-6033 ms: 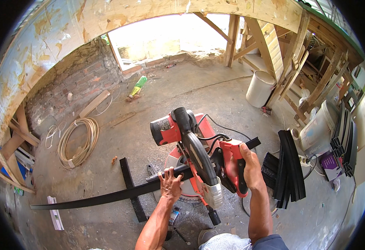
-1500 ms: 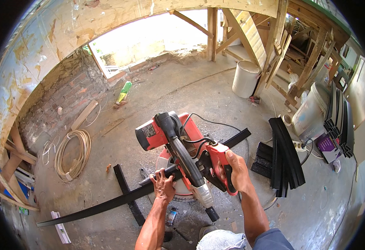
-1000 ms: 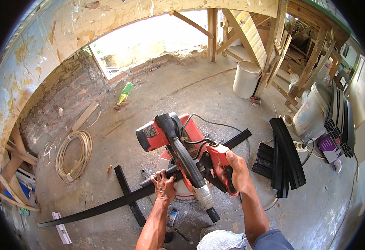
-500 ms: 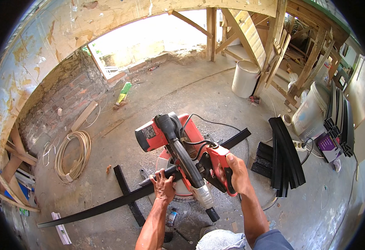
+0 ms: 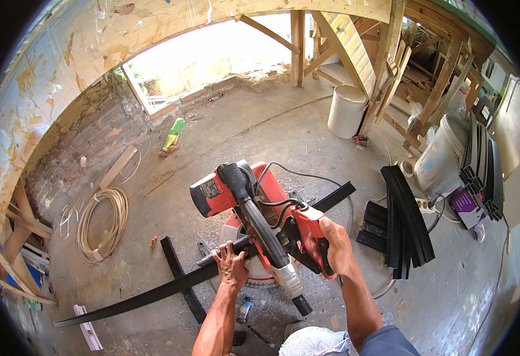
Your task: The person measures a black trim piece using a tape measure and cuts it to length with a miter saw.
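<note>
A red and black miter saw (image 5: 260, 207) stands on the floor in front of me. My right hand (image 5: 337, 246) is wrapped round its red handle (image 5: 315, 228). A long black profile strip (image 5: 141, 301) passes through the saw, with its far end (image 5: 337, 196) sticking out to the right. My left hand (image 5: 232, 267) grips the strip against the saw's fence just left of the blade housing, fingertips hooked over the top. The strip's left end rests over a small white piece (image 5: 88, 327). Another black strip (image 5: 183, 279) lies crosswise beneath it. The housing hides the blade's contact with the strip.
Cut black profiles (image 5: 403, 222) are stacked right of the saw, by a power strip (image 5: 427, 206) and a purple box (image 5: 465, 207). Coiled hose (image 5: 102, 224) and a green bottle (image 5: 174, 134) lie to the left. White buckets (image 5: 347, 113) stand at the back right. A cord runs behind the saw.
</note>
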{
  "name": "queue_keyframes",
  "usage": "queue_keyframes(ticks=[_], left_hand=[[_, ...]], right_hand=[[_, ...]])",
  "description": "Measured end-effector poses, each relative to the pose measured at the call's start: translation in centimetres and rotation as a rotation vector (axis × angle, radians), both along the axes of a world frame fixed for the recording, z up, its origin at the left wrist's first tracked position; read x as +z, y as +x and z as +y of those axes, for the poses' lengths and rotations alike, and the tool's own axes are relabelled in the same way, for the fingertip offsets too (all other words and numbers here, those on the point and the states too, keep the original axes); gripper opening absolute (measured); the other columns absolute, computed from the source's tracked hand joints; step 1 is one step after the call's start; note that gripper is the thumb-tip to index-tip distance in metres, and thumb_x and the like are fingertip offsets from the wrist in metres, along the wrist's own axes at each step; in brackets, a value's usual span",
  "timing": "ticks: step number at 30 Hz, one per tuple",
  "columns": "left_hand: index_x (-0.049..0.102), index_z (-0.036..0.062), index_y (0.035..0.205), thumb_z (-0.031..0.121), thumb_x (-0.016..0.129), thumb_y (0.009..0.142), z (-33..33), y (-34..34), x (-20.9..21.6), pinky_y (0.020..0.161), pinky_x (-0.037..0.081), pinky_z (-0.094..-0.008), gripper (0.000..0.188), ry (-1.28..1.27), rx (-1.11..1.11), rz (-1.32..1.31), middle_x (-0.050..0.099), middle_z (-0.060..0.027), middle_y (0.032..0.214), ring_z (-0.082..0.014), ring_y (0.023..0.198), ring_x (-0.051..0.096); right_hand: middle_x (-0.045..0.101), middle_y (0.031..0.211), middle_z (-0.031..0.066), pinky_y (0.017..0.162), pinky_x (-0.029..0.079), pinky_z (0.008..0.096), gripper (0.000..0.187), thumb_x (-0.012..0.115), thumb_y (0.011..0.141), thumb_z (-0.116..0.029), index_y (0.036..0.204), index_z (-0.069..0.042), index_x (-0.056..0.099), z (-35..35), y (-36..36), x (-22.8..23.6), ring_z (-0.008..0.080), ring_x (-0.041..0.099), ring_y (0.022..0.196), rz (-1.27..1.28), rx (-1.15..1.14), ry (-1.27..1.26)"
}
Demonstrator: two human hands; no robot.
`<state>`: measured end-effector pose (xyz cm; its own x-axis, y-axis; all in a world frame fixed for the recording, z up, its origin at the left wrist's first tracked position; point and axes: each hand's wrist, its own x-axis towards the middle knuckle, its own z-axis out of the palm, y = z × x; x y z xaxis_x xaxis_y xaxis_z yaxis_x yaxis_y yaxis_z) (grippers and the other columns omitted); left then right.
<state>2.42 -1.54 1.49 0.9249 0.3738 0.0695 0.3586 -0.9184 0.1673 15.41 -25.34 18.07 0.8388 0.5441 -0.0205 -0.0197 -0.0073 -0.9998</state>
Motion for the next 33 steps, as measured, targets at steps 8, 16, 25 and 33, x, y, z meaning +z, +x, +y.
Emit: queue_keyframes(ticks=[8, 16, 25, 33], left_hand=[[0.072, 0.0231, 0.12, 0.025, 0.079, 0.076, 0.14, -0.1, -0.11, 0.11, 0.022, -0.0611, 0.044, 0.008, -0.008, -0.009, 0.044, -0.0139, 0.131, -0.0339, 0.129, 0.038], [0.073, 0.0228, 0.118, 0.024, 0.08, 0.075, 0.26, -0.15, -0.52, 0.11, 0.022, -0.0622, 0.044, 0.016, -0.004, -0.015, 0.044, -0.0138, 0.131, -0.0344, 0.13, 0.037], [0.074, 0.0225, 0.114, 0.016, 0.077, 0.069, 0.38, -0.26, -0.66, 0.106, 0.024, -0.0559, 0.045, 0.04, -0.018, -0.092, 0.046, -0.0153, 0.13, -0.0343, 0.125, 0.04], [0.074, 0.0232, 0.114, 0.021, 0.08, 0.07, 0.2, -0.08, -0.15, 0.108, 0.023, -0.0581, 0.044, 0.027, -0.011, -0.049, 0.046, -0.0138, 0.131, -0.034, 0.127, 0.039]], right_hand=[[0.054, 0.067, 0.0022, 0.052, 0.041, 0.0262, 0.057, 0.04, 0.105, -0.055, 0.087, -0.003, 0.054, 0.16, 0.04, 0.03, 0.0091, 0.05, 0.056, 0.023, -0.004, 0.001], [0.054, 0.069, 0.0022, 0.052, 0.041, 0.0257, 0.056, 0.041, 0.105, -0.053, 0.088, -0.002, 0.056, 0.01, -0.1, -0.13, 0.0085, 0.049, 0.057, 0.039, -0.007, 0.019], [0.054, 0.069, 0.0022, 0.053, 0.041, 0.0257, 0.058, 0.041, 0.104, -0.056, 0.088, -0.002, 0.056, -0.13, -0.29, -0.45, 0.0084, 0.049, 0.058, 0.028, 0.004, 0.027], [0.055, 0.07, 0.0026, 0.053, 0.041, 0.0259, 0.06, 0.04, 0.104, -0.058, 0.088, -0.002, 0.056, -0.23, -0.31, -0.81, 0.0085, 0.049, 0.057, 0.018, -0.009, 0.018]])
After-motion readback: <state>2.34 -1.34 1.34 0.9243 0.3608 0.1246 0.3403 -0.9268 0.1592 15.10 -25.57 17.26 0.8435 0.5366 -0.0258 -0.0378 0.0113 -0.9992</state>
